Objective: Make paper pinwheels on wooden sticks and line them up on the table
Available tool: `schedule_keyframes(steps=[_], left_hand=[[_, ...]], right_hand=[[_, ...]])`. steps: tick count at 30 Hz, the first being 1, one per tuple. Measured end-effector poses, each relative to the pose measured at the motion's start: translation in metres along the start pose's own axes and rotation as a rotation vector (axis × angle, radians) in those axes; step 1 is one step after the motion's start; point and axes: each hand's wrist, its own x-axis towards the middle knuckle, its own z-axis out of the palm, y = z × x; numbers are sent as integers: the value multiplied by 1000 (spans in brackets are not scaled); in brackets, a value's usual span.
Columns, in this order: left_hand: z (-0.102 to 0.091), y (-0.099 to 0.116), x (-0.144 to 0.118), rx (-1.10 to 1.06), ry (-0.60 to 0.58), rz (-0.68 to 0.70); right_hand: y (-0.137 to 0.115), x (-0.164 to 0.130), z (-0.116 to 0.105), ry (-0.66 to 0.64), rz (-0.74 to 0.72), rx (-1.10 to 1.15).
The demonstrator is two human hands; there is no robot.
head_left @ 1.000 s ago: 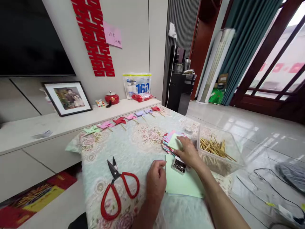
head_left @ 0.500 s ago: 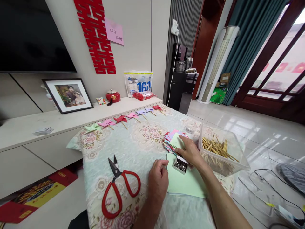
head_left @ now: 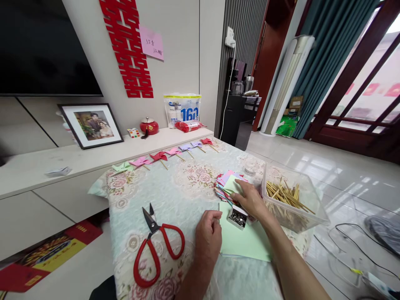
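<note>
My left hand [head_left: 208, 233] rests curled on the floral tablecloth [head_left: 162, 191], its fingertips at the left edge of a light green paper sheet [head_left: 242, 241]. My right hand [head_left: 251, 200] lies flat on top of a stack of coloured paper squares [head_left: 226, 185], just behind a small open box of metal pins [head_left: 237, 217] that sits on the green sheet. Red-handled scissors [head_left: 158, 246] lie to the left of my left hand.
A clear plastic tub of wooden sticks [head_left: 289, 200] stands to the right of the stack. A row of several paper pinwheels [head_left: 159, 156] lines the table's far edge. A low white cabinet with a framed photo [head_left: 90, 125] runs behind. Cables [head_left: 346, 250] lie on the floor.
The view has shifted slightly. Both hands stay nearly where they were; my right hand has settled a little on the paper stack.
</note>
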Motion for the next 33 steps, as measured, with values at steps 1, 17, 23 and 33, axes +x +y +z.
schedule_keyframes(steps=[1, 17, 23, 33], left_hand=[[0, 0, 0, 1, 1, 2], [-1, 1, 0, -55, 28, -28], [0, 2, 0, -62, 32, -25], [1, -2, 0, -128, 19, -98]], right_hand=[[0, 0, 0, 3, -6, 3], [-4, -2, -2, 130, -179, -35], [5, 0, 4, 258, -202, -47], [6, 1, 11, 404, -275, -20]])
